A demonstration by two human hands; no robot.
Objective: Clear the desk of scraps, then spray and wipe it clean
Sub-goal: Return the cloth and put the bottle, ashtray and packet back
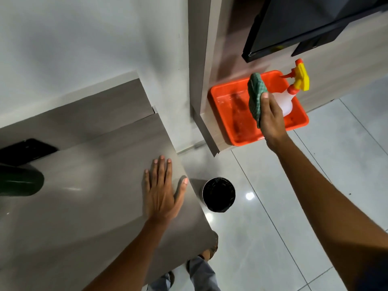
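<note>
- Desk (88, 185) fills the lower left of the view: a smooth grey-brown wood-grain top, glossy enough to carry soft light patches, with its right edge running down toward the floor tiles.
- Far left edge of the desk: a dark green rounded object (20, 181), cut off by the frame, and behind it a flat black item (27, 151); what either one is cannot be told.
- Left hand (161, 190) lies flat and open, palm down, fingers spread, near the desk's right edge; its thumb reaches that edge. It grips nothing.
- Bin (218, 194) stands on the pale floor tiles just beside the desk's right edge: round, with a black liner, its contents too dark to make out.
- Tray (237, 114), bright orange and rectangular, sits on the front corner of a lighter wood shelf (212, 131) to the right of the desk, well apart from it. Its bare bottom looks wet and shiny.
- Cloth (256, 95), green with a check weave, is pinched between thumb and fingers of the right hand (271, 116), hanging bunched over the tray.
- Spray bottle (288, 99) stands in the tray's right half, just behind the right hand: a white translucent body with a red and yellow trigger head.
- Dark monitor (304, 24) hangs above the shelf at the upper right.
</note>
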